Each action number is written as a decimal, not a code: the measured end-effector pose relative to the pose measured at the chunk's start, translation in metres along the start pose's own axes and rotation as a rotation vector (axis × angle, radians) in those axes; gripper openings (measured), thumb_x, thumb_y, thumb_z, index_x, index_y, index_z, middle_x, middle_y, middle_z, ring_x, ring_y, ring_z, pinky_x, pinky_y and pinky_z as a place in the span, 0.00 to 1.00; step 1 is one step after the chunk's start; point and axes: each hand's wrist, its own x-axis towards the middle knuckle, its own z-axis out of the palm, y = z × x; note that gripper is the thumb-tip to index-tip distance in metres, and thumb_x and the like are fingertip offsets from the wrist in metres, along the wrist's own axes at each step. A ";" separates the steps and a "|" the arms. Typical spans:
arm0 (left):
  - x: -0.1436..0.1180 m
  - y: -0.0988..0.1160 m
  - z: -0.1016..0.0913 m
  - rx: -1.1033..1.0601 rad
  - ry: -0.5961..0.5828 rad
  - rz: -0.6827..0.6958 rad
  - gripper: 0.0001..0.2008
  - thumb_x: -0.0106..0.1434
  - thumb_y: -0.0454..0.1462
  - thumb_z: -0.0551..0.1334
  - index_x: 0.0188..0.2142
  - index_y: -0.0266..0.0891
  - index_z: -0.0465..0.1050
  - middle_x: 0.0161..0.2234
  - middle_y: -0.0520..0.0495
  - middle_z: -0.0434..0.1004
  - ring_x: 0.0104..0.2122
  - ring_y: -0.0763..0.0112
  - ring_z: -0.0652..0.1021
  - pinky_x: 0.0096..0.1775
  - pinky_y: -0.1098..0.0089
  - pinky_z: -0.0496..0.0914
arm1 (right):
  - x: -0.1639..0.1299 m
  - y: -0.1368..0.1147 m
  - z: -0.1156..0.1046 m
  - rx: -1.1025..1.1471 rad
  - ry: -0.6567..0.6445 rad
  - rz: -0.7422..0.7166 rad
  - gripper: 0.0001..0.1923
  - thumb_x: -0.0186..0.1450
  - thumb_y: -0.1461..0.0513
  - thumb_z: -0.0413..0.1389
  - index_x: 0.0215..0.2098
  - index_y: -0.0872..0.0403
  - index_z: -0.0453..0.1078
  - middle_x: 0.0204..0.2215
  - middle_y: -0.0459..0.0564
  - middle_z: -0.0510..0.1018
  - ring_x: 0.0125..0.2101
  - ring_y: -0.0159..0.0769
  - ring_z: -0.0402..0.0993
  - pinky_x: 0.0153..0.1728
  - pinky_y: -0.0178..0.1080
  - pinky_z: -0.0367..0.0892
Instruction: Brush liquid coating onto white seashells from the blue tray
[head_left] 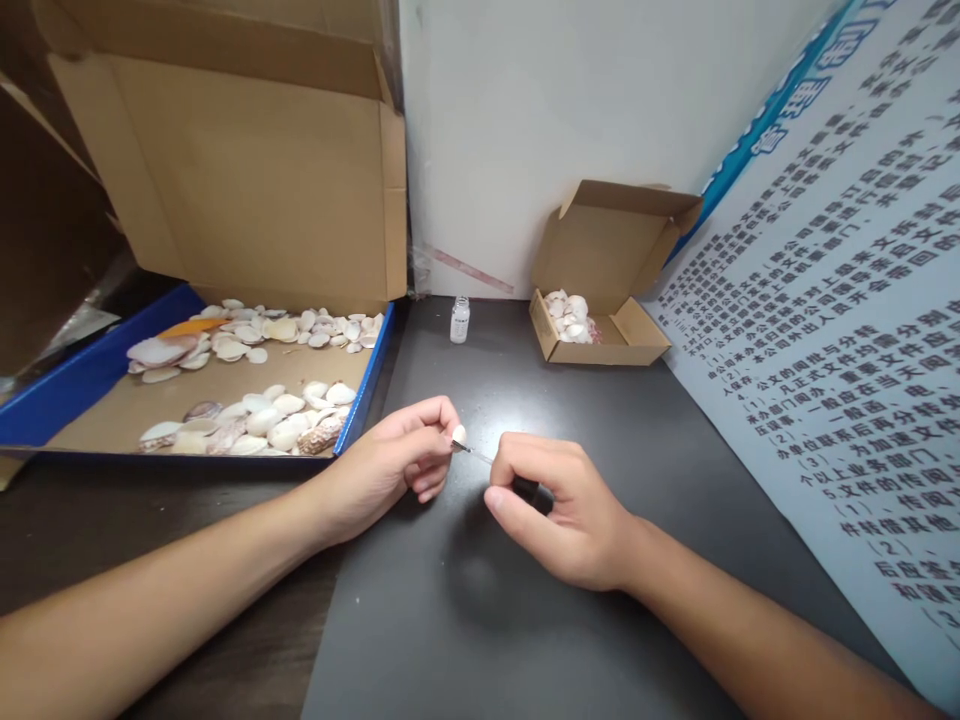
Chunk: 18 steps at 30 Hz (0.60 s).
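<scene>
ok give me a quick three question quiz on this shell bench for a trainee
1. True or false: the left hand pinches a small pale shell at its fingertips.
2. What does the right hand hold? A) scissors B) a thin brush with a dark handle C) a ruler
3. Fill in: the small clear bottle stands between the blue-edged tray of shells and the small open ____ box.

Key: 1 true; 2 B, its tip is at the shell; 3 cardboard, which also holds a few shells.
</scene>
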 end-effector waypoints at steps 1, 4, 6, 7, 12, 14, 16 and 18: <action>0.000 0.000 0.000 -0.002 -0.001 0.000 0.05 0.62 0.34 0.58 0.30 0.40 0.63 0.18 0.59 0.53 0.18 0.78 0.57 0.22 0.77 0.58 | 0.000 0.001 0.001 -0.013 0.003 0.021 0.11 0.64 0.66 0.52 0.24 0.54 0.59 0.21 0.41 0.63 0.22 0.28 0.58 0.25 0.33 0.54; 0.000 0.000 0.000 -0.002 0.003 -0.002 0.06 0.62 0.35 0.59 0.30 0.40 0.63 0.18 0.59 0.53 0.18 0.79 0.57 0.22 0.77 0.58 | 0.001 0.003 0.002 -0.052 0.007 0.084 0.11 0.65 0.65 0.52 0.25 0.53 0.59 0.21 0.41 0.64 0.22 0.28 0.58 0.25 0.33 0.54; 0.000 0.000 0.000 0.003 0.006 -0.003 0.06 0.61 0.35 0.60 0.29 0.40 0.63 0.18 0.59 0.53 0.18 0.79 0.57 0.22 0.77 0.58 | 0.001 0.004 0.003 -0.068 0.002 0.100 0.12 0.66 0.65 0.52 0.25 0.53 0.59 0.21 0.41 0.64 0.22 0.28 0.58 0.25 0.33 0.54; 0.000 0.001 0.000 0.006 0.007 -0.002 0.06 0.61 0.35 0.60 0.29 0.40 0.63 0.17 0.59 0.52 0.18 0.79 0.57 0.22 0.77 0.58 | 0.001 0.004 0.003 -0.076 0.000 0.107 0.12 0.66 0.65 0.52 0.25 0.53 0.59 0.21 0.41 0.64 0.22 0.28 0.58 0.26 0.33 0.54; 0.000 0.001 0.001 0.015 0.006 0.002 0.06 0.62 0.35 0.60 0.29 0.40 0.63 0.18 0.59 0.53 0.18 0.79 0.57 0.22 0.77 0.58 | 0.001 0.004 0.002 -0.116 -0.018 0.159 0.12 0.66 0.65 0.52 0.24 0.53 0.59 0.21 0.41 0.64 0.23 0.28 0.59 0.26 0.33 0.54; 0.000 0.001 0.001 0.015 0.004 0.001 0.06 0.62 0.35 0.59 0.29 0.40 0.62 0.18 0.59 0.53 0.18 0.79 0.57 0.22 0.77 0.58 | 0.000 0.003 0.002 -0.095 -0.024 0.142 0.12 0.66 0.65 0.52 0.25 0.53 0.59 0.21 0.41 0.64 0.23 0.28 0.59 0.26 0.33 0.54; 0.000 0.001 0.001 0.015 0.004 0.001 0.06 0.62 0.35 0.59 0.30 0.40 0.63 0.18 0.59 0.54 0.18 0.79 0.58 0.22 0.77 0.58 | 0.000 0.001 0.001 -0.051 -0.024 0.093 0.11 0.65 0.66 0.52 0.25 0.53 0.59 0.21 0.41 0.63 0.23 0.28 0.58 0.26 0.33 0.54; 0.000 0.000 0.001 0.015 0.004 0.001 0.06 0.63 0.35 0.59 0.30 0.40 0.63 0.19 0.59 0.54 0.18 0.79 0.58 0.23 0.77 0.59 | -0.001 -0.001 0.001 -0.007 -0.014 0.038 0.11 0.64 0.67 0.53 0.25 0.53 0.59 0.21 0.41 0.63 0.22 0.28 0.58 0.25 0.33 0.54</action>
